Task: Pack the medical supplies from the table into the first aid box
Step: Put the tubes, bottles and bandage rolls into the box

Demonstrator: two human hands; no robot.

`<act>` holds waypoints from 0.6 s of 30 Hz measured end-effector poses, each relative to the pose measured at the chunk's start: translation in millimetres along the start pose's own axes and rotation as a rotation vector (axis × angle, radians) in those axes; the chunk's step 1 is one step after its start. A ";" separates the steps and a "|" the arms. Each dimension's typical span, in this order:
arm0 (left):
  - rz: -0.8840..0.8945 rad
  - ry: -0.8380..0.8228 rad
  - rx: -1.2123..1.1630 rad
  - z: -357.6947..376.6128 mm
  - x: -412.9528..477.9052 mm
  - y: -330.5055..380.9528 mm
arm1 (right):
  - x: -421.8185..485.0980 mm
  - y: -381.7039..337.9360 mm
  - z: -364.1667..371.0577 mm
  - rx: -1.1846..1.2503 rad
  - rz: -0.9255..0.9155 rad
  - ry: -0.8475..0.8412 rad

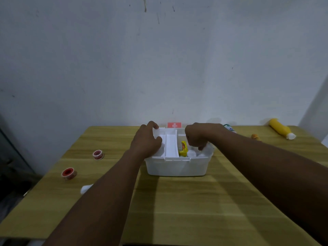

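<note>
While a pale grey wall point(159, 59) fills the whole upper half of the frame, a wooden table point(186, 201) spreads across the lower half. At the table's far centre stands the white first aid box point(177, 166), open, with a red lid label bearing a white cross point(174, 125) showing behind it. Both bare forearms reach in from the bottom corners. The left hand point(146, 140) grips the left end of the white inner tray point(171, 145), fingers curled over its far edge and thumb on the inside. The right hand point(197, 136) is down in the box's right compartment, its fingers closed on a white cotton wad point(208, 148). Beside it in that compartment lie a small yellow packet point(183, 149) and more cotton balls point(192, 153). At the upper right of the table a yellow bottle point(280, 128) lies on its side, with a small orange item point(255, 136) near it and a green-and-white container point(229, 128) just behind the right wrist. On the left side sit two red-cored tape rolls point(69, 173), well apart from the box, and one stray cotton ball point(85, 189) partly hidden by the left forearm.
</note>
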State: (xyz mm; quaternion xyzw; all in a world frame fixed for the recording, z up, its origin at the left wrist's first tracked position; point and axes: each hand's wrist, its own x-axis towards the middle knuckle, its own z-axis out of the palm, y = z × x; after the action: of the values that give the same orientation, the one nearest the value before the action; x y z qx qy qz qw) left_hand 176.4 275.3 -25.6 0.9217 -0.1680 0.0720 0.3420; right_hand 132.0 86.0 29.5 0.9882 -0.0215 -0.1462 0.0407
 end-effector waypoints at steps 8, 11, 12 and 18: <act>-0.016 0.015 -0.016 3.2 0.7 -2.0 | 15.8 -9.9 10.3 -0.092 0.005 -0.119; -0.019 0.017 -0.018 4.2 1.9 -2.8 | 13.8 -9.2 7.6 -0.077 0.021 -0.130; -0.022 0.015 -0.020 4.4 2.1 -2.9 | 12.4 -9.0 6.7 -0.078 0.017 -0.138; -0.017 0.008 -0.023 3.8 1.1 -2.2 | 4.0 -6.5 -2.3 0.046 0.055 -0.113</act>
State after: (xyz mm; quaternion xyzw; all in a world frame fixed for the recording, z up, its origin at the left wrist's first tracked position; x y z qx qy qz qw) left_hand 178.3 274.0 -29.6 0.9188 -0.1598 0.0709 0.3540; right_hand 136.7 92.4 30.0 0.9781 -0.0543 -0.2001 0.0204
